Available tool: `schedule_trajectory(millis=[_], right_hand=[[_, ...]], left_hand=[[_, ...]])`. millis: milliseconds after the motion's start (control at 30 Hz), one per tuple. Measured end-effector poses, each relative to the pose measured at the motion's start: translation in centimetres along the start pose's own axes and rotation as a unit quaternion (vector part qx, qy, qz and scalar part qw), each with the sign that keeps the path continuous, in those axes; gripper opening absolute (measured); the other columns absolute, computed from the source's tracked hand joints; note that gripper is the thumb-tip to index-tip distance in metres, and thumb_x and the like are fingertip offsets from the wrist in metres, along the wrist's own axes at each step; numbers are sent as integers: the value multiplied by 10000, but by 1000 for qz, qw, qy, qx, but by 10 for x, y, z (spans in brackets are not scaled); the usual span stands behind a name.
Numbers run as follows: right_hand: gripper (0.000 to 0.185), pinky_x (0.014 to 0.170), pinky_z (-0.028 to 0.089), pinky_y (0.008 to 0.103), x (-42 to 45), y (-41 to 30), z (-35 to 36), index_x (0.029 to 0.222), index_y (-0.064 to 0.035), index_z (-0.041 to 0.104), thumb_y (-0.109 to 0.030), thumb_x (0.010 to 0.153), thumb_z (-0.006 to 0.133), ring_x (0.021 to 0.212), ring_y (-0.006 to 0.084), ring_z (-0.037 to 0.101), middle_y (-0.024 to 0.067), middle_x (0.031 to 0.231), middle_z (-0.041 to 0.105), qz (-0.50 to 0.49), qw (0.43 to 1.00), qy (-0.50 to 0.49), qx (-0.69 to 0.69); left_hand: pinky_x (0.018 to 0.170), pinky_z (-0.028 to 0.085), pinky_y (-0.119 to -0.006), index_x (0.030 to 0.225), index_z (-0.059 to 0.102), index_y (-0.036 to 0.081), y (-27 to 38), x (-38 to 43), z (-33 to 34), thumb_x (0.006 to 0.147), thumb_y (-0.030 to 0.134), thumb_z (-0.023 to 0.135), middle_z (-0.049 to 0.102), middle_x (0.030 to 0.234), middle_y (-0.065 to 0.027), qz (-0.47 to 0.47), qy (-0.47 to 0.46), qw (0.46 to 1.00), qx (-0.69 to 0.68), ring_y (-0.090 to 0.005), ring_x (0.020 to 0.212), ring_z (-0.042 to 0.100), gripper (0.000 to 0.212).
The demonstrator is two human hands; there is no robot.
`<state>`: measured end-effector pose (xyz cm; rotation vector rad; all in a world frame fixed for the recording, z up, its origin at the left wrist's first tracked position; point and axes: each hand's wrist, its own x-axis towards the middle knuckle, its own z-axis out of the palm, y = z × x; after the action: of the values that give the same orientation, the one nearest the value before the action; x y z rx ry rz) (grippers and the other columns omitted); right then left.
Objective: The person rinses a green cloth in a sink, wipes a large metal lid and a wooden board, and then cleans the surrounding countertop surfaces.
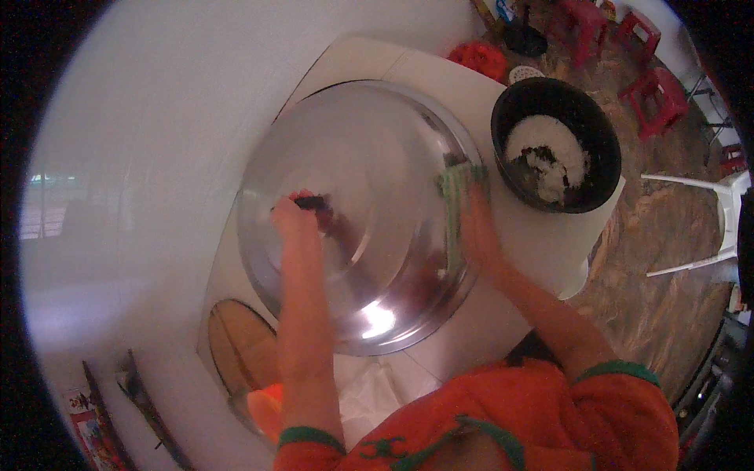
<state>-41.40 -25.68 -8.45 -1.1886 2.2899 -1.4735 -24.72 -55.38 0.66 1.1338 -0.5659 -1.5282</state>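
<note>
A large, shiny round metal lid [377,159] lies over the pale tiled counter. My left hand [294,221] is closed around its dark knob [309,202], left of the lid's middle. At the right side of the lid, my right hand [480,235] holds a green striped cloth [455,206] against the metal near the rim. The fingertips of this hand are partly hidden by the cloth. What lies under the lid cannot be seen.
A black pot [609,159] with white contents stands at the counter's right. A round wooden board [241,335] and an orange object [266,406] are at lower left. White plastic or paper [371,394] lies near me. Red stools [660,100] and a white chair [730,224] stand beyond.
</note>
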Motion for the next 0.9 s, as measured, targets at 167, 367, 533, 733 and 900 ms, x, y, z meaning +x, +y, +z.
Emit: schedule_trajectory(millis=[167, 367, 533, 733, 900], right_hand=[[501, 1057, 137, 419, -48, -34, -24, 1296, 87, 204, -98, 850, 339, 1276, 406, 164, 280, 1359, 182, 58, 993, -60, 88], [504, 1056, 136, 424, -33, -26, -9, 1309, 50, 203, -78, 848, 360, 1273, 406, 169, 268, 1364, 186, 103, 989, -41, 102], [483, 1053, 162, 405, 29, -10, -9, 1312, 17, 225, -72, 865, 387, 1269, 375, 206, 233, 1364, 221, 105, 990, -31, 84], [460, 1057, 167, 377, 55, 9, -11, 1295, 33, 252, -78, 871, 390, 1267, 351, 223, 205, 1374, 217, 67, 994, -61, 57], [435, 1056, 164, 390, -23, -27, -7, 1244, 88, 300, -104, 864, 389, 1237, 388, 251, 208, 1364, 223, 108, 993, -38, 40]], left_hand=[[545, 437, -375, 792, 390, -36, 7, 4, -13, 759, -12, 378, 423, 733, -141, -37, -58, 985, 161, -260, 611, 452, 42], [518, 432, -375, 716, 418, -20, 19, -27, 4, 789, 15, 399, 443, 665, -135, -59, -60, 977, 197, -257, 565, 470, 84], [529, 424, -340, 708, 434, 1, 18, -33, 6, 797, 71, 432, 475, 671, -117, -64, -91, 964, 240, -235, 566, 507, 113], [546, 412, -297, 700, 453, 13, 0, -57, 15, 819, 164, 432, 507, 615, -78, 109, -48, 915, 385, -188, 555, 533, 194], [545, 420, -304, 702, 468, -2, -13, -58, -1, 833, 190, 410, 509, 596, -70, 226, -24, 884, 409, -170, 545, 541, 239]])
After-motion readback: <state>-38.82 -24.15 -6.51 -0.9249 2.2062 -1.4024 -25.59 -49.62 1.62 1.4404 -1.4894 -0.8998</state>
